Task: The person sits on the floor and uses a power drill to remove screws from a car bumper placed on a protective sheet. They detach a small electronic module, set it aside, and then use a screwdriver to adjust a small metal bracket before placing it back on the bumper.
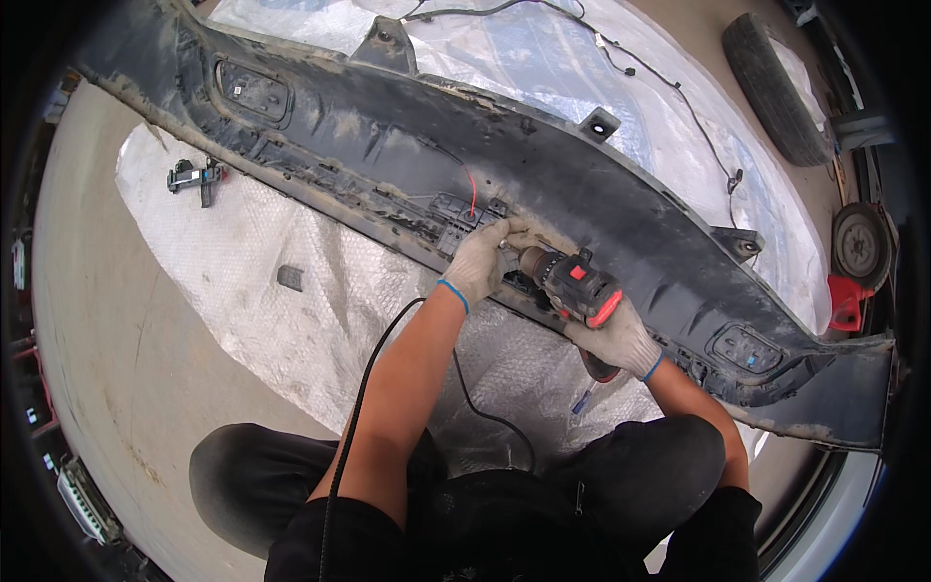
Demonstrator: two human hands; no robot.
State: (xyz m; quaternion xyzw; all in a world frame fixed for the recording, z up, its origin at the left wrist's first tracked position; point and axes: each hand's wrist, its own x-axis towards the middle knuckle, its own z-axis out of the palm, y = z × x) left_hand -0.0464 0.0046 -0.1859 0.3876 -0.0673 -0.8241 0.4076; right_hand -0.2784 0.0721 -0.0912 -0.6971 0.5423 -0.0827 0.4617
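Observation:
A dirty black car bumper (pixel 621 209) lies across the view, its hollow inner side up. My right hand (pixel 621 341), in a white knit glove, grips a black and red cordless drill (pixel 582 291) by its handle. The drill's chuck points left toward my left hand (pixel 477 260), also gloved. Its fingers are bent together at the bumper's near edge, close to the drill's tip; what they pinch is hidden. Just beyond that hand, a black plastic module (pixel 454 215) with a red wire (pixel 473 191) sits on the bumper.
White bubble wrap (pixel 233 262) lies beneath. A black bracket part (pixel 197 177), a small dark piece (pixel 290 277) and a blue screwdriver-like tool (pixel 582 401) rest on it. Behind the bumper runs a wiring harness (pixel 669 85). A tire (pixel 776 92) stands far right. A black cable (pixel 364 373) passes my left arm.

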